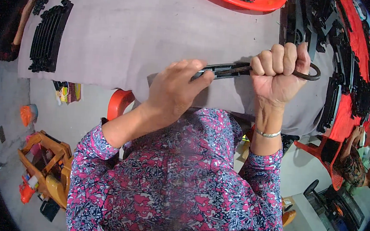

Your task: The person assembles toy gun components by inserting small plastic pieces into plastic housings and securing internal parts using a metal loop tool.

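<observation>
My left hand (pixel 175 83) is closed around the near end of a long black channel-shaped plastic part (pixel 227 70), its thumb and fingers pinching it. My right hand (pixel 279 73) makes a fist, palm side up, around a dark metal rod with a looped end (pixel 315 73). The loop sticks out to the right of the fist. On the other side, the rod's thin shaft runs leftward along the black part and reaches toward my left fingers, which hide its tip. Both hands are just above the cloth-covered table (pixel 126 37), close to its front edge.
A stack of black slatted parts (pixel 47 37) lies at the table's left. A red tray (pixel 245 6) with small black and yellow pieces stands at the back. Many black parts (pixel 346 54) pile up on the right. Beyond a red chair (pixel 327 159), another person (pixel 357 166) is at work.
</observation>
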Tool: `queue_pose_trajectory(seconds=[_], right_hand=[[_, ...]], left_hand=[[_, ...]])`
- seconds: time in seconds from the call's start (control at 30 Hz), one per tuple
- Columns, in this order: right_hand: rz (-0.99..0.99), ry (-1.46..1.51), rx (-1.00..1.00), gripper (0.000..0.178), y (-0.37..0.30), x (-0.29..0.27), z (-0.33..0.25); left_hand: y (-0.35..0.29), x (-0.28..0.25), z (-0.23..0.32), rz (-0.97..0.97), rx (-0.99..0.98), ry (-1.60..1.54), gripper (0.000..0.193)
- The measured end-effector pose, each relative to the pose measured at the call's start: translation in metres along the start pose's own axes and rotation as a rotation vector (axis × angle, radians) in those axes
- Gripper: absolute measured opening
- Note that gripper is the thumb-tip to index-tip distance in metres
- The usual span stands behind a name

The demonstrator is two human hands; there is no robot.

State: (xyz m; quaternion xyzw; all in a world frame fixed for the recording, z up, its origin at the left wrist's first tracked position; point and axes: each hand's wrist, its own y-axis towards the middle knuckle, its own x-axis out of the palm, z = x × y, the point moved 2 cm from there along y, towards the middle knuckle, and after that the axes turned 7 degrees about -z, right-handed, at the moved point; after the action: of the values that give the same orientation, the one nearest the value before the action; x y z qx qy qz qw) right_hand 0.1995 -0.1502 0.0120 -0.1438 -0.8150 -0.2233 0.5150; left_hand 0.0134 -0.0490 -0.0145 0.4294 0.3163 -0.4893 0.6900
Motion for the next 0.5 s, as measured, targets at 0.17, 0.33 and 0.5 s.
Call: queue_pose_trajectory(seconds=[0.17,0.33,0.5], right_hand=[[-0.007,0.034,0.014,0.054,0.000,-0.007,0.000],[0.013,0.033,0.007,0.053,-0.001,-0.016,0.003],[0.005,0.060,0.004,0.054,0.001,-0.017,0.009]], left_hand=[[0.000,-0.001,0.001,0.024,0.017,0.013,0.028],[-0.001,0.002,0.001,0.061,0.016,0.024,0.029],[-0.002,0.005,0.000,0.057,0.029,0.020,0.029]])
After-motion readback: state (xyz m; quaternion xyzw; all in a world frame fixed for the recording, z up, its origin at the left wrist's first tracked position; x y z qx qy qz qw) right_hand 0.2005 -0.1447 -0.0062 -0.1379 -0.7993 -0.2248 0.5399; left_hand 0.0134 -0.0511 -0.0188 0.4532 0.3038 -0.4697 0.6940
